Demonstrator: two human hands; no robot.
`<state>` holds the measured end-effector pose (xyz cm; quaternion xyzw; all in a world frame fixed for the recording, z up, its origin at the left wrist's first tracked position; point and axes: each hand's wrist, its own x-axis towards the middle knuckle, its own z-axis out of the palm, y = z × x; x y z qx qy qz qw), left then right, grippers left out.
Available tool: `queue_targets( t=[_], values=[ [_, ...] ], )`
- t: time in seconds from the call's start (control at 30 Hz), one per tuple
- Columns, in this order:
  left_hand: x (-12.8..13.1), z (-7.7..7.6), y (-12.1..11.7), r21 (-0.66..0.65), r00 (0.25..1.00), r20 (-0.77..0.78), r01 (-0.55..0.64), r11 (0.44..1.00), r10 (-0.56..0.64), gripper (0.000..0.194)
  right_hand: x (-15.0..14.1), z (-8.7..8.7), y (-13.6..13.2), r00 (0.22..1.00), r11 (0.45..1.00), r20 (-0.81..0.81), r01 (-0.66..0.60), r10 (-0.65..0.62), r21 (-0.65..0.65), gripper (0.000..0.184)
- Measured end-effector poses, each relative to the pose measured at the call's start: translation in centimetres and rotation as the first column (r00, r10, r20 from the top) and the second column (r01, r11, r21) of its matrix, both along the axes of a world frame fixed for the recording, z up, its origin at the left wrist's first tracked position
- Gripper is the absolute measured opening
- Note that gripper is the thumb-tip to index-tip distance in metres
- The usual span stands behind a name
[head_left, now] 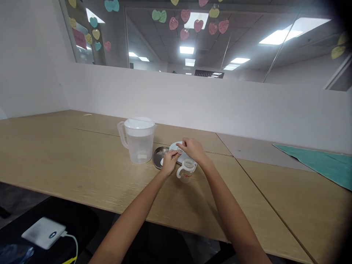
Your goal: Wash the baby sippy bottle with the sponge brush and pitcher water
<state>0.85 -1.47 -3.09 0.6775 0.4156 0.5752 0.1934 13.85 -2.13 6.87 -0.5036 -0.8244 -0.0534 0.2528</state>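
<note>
Both my hands meet over a white plate [173, 146], around a small clear round piece [179, 150]. My left hand [168, 163] pinches this piece from the left, its thumb and fingers closed together. Curled in from the right, my right hand [193, 149] has its fingertips at the same piece; their exact grip is partly hidden. Just below the hands stands a clear baby bottle [186, 176] with white side handles and red print, upright and with no lid on top. A round metal dish [156, 158] lies left of my left hand, with something white and clear in it.
A clear pitcher [140, 148] with a white lid stands left of the dish on the wooden table [82, 154]. A green cloth [321, 161] lies at the right. A white power bank [43, 233] with a cable rests on a black chair. Behind the table is a wall.
</note>
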Motion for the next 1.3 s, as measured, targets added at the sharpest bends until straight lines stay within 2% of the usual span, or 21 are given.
queue_targets(
  t=[0.27, 0.37, 0.53, 0.63, 0.77, 1.0, 1.1, 1.2, 1.3],
  values=[
    [0.0, 0.0, 0.2, 0.01, 1.0, -0.015, -0.017, 1.0, 0.017, 0.027, -1.3, -1.3, 0.5, 0.979, 0.996, 0.184, 0.082, -0.088, 0.038, 0.041],
    [0.0, 0.0, 0.3, 0.008, 1.0, 0.0, -0.013, 1.0, 0.013, 0.025, -1.5, -1.5, 0.5, 0.978, 0.996, 0.189, 0.086, -0.091, 0.034, 0.047],
    [0.0, -0.2, 0.3, 0.001, 1.0, 0.031, -0.006, 1.0, 0.006, 0.026, -1.1, -0.7, -0.2, 0.992, 0.995, 0.114, 0.046, -0.056, 0.09, 0.049],
    [0.0, -0.1, 0.3, 0.004, 0.999, 0.049, -0.001, 1.0, 0.001, 0.027, -0.9, -0.3, -0.4, 0.99, 0.995, 0.134, 0.039, -0.051, 0.093, 0.045],
    [0.0, 0.0, 0.1, 0.003, 0.999, 0.045, -0.007, 1.0, 0.007, 0.027, -1.1, -0.6, -0.2, 0.983, 0.996, 0.175, 0.04, -0.054, 0.085, 0.043],
    [0.0, -0.3, 0.4, 0.016, 0.999, 0.043, -0.015, 1.0, 0.015, 0.028, -1.2, -0.9, -0.3, 0.976, 0.998, 0.205, 0.065, -0.069, 0.024, 0.049],
    [-0.1, -0.4, 0.5, 0.025, 0.999, 0.035, -0.022, 0.999, 0.021, 0.03, -1.4, -0.8, -0.6, 0.964, 0.997, 0.258, 0.071, -0.069, -0.001, 0.042],
    [-0.2, -0.3, 0.4, 0.035, 1.0, 0.001, -0.007, 0.999, 0.007, 0.029, -1.6, -0.3, -1.1, 0.953, 0.998, 0.297, 0.056, -0.061, 0.025, 0.036],
    [-0.3, -0.3, 0.4, 0.05, 0.997, -0.077, 0.026, 0.998, -0.022, 0.025, -1.5, 0.6, -1.7, 0.961, 0.993, 0.268, 0.047, -0.076, 0.112, 0.034]
  ],
)
